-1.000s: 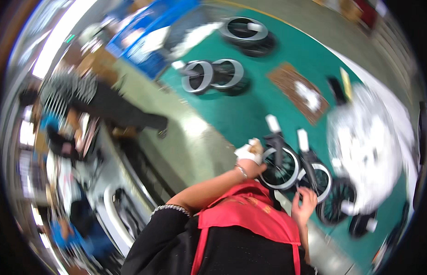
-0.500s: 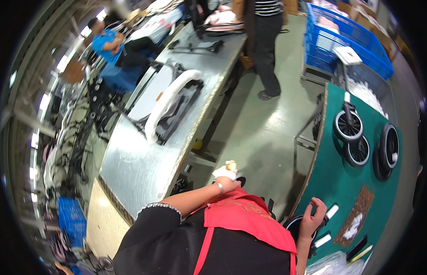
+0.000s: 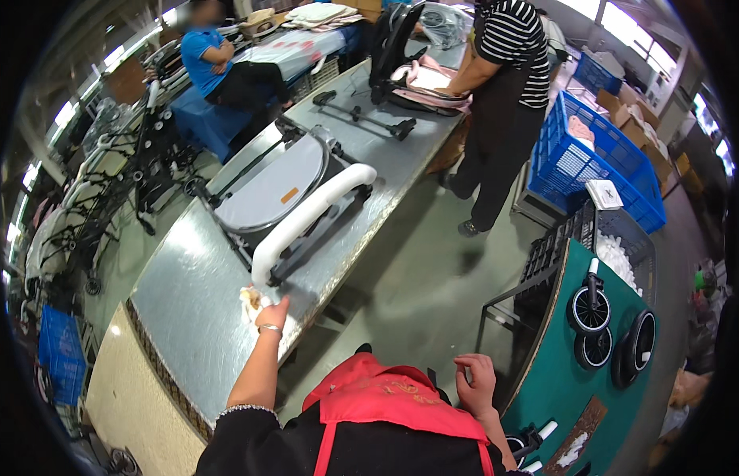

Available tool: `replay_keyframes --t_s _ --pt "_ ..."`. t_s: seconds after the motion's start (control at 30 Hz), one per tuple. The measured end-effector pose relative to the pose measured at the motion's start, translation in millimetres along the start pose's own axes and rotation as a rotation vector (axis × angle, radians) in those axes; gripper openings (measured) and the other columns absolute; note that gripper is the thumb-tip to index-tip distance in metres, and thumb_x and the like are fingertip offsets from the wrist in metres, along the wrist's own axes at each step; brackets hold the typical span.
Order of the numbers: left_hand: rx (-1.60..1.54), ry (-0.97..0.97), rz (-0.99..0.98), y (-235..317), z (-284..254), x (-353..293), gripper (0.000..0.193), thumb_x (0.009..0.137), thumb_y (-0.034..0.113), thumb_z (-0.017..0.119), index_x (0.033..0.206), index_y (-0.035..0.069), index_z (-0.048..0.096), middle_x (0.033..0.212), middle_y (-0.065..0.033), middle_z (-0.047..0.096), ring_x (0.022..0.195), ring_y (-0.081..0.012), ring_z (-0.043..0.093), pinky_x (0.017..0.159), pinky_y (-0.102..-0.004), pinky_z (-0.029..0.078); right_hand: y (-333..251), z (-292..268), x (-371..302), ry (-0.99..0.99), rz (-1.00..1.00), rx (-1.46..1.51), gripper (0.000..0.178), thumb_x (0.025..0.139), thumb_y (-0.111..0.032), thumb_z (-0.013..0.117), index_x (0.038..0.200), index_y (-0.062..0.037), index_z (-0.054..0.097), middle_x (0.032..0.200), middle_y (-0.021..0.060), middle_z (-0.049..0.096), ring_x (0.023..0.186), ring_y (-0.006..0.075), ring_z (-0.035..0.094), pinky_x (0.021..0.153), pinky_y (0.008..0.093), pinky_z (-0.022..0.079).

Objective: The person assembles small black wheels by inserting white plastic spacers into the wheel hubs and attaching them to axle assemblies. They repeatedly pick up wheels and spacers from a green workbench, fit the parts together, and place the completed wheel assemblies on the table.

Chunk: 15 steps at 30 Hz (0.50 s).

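My left hand (image 3: 272, 316) is closed on a crumpled white cloth (image 3: 253, 303) with brownish patches, at the surface of the metal-topped table (image 3: 179, 278). Just beyond it, a folded stroller frame (image 3: 227, 208) lies on that table, with a grey panel (image 3: 268, 188) and a curved bar wrapped in white (image 3: 302, 226). My right hand (image 3: 475, 382) hangs with loosely bent fingers, nothing visible in it, left of the green table (image 3: 536, 373). Its palm is partly hidden.
Black wheels (image 3: 592, 309) and a brown board (image 3: 577, 436) lie on the green table. A person in a striped top (image 3: 508, 87) works at the metal table's far end; another in blue (image 3: 207, 63) sits beyond it. Blue crates (image 3: 580, 155) stand at the right.
My left hand has carried the cloth left from beside my apron to the metal table. The right hand stays beside the green table. The view has shifted, showing more of the far end.
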State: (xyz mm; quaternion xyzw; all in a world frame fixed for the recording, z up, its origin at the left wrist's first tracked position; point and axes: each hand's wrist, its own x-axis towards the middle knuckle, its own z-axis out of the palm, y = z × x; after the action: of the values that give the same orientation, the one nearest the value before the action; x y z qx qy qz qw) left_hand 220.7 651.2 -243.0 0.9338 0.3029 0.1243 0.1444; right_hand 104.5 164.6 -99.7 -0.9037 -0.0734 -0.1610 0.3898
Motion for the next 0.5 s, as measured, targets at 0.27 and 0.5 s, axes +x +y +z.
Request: replay_keyframes --t_s 0.27,0.5 --pt "0.112 -0.411 -0.113 43.3 -0.8 37.8 0.083 0.077 0.073 0.055 0.087 -0.008 0.071 0.085 -0.0259 0.070 0.086 -0.0430 0.067 0.078 -0.0483 0.050 -18.9 21.7 16.2 0.081 0.136 -0.083 0.015 0.076 -0.002 0.062 0.089 -0.0087 0.066 0.090 0.0067 0.066 0.087 0.0284 0.061 0.079 0.0386 0.050" --pt "0.015 -0.508 0.149 85.7 9.5 55.6 0.073 0.081 0.062 0.059 0.085 -0.010 0.069 0.082 -0.0254 0.069 0.081 -0.0397 0.066 0.077 -0.0454 0.049 -29.2 23.5 -40.2 0.190 0.367 -0.101 0.012 0.076 -0.003 0.061 0.085 -0.0087 0.067 0.084 0.0037 0.065 0.085 0.0249 0.061 0.076 0.0378 0.051"
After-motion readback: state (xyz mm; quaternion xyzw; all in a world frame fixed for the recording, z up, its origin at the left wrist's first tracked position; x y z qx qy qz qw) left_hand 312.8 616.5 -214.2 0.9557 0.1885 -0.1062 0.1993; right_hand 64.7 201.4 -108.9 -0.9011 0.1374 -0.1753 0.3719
